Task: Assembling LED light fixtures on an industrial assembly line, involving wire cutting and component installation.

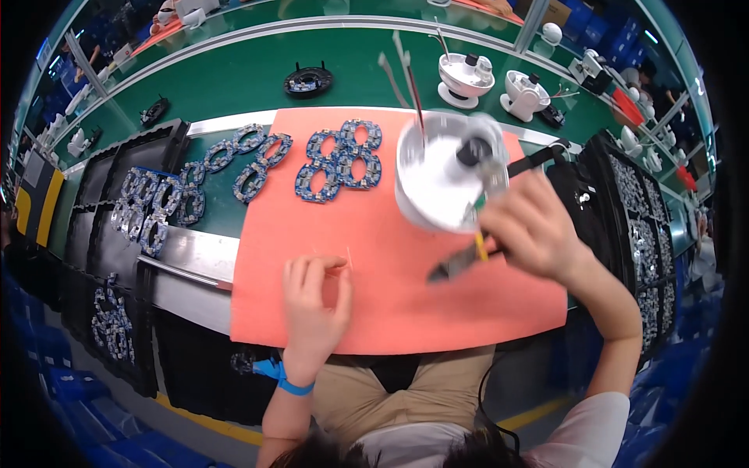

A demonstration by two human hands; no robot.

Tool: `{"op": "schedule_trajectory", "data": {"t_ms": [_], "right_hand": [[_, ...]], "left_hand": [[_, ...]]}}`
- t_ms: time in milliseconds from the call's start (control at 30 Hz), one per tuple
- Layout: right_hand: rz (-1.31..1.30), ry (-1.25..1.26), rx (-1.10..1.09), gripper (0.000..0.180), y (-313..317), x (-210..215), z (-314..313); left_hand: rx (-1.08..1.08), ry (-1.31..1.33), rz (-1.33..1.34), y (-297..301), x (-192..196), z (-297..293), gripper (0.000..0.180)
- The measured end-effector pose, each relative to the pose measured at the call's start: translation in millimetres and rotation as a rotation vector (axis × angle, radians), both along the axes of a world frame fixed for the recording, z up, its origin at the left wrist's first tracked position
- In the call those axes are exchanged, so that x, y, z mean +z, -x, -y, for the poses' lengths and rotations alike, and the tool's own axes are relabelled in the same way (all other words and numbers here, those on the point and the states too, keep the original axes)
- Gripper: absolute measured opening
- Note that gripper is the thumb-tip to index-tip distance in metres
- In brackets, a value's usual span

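Observation:
My right hand (534, 226) grips a white round camera housing (441, 175) and a dark hand tool with a yellow stripe (460, 261), lifting them over the orange mat (390, 304); the housing is blurred by motion. My left hand (314, 300) rests flat on the mat's near left part, fingers curled, pinching something very thin that I cannot make out. A blue strap sits on that wrist. Blue ring-shaped circuit boards (339, 160) lie at the mat's far edge.
More ring boards (250, 160) trail left onto the green bench and black trays (144, 207). A black tray of small parts (640, 226) stands at the right. Two white housings (464, 78) and a black round part (308, 80) sit on the far belt.

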State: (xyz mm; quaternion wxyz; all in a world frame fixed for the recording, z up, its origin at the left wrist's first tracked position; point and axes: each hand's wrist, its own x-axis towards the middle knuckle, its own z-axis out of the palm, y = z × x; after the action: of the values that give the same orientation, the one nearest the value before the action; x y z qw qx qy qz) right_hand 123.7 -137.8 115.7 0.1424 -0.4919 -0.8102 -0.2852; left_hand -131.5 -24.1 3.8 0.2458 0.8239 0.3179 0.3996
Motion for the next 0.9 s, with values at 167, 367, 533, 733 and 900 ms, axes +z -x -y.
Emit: {"op": "schedule_trajectory", "data": {"t_ms": [167, 367, 533, 733, 900], "right_hand": [[0.029, 0.257, -0.044, 0.024, 34, -10, 62], [-0.305, 0.245, -0.01, 0.041, 15, 18, 57], [-0.23, 0.053, -0.13, 0.037, -17, 36, 21], [0.02, 0.187, -0.084, 0.036, -22, 40, -6], [0.103, 0.256, -0.075, 0.035, -17, 44, -17]], "left_hand": [[-0.108, 0.085, 0.18, -8, 20, 12, 0.018], [-0.358, -0.001, 0.087, -22, 48, 24, 0.03], [-0.3, -0.159, -0.037, -30, 58, 20, 0.027], [-0.245, -0.165, -0.144, -31, 65, 24, 0.013], [-0.225, -0.235, -0.211, -38, 72, 18, 0.01]]}}
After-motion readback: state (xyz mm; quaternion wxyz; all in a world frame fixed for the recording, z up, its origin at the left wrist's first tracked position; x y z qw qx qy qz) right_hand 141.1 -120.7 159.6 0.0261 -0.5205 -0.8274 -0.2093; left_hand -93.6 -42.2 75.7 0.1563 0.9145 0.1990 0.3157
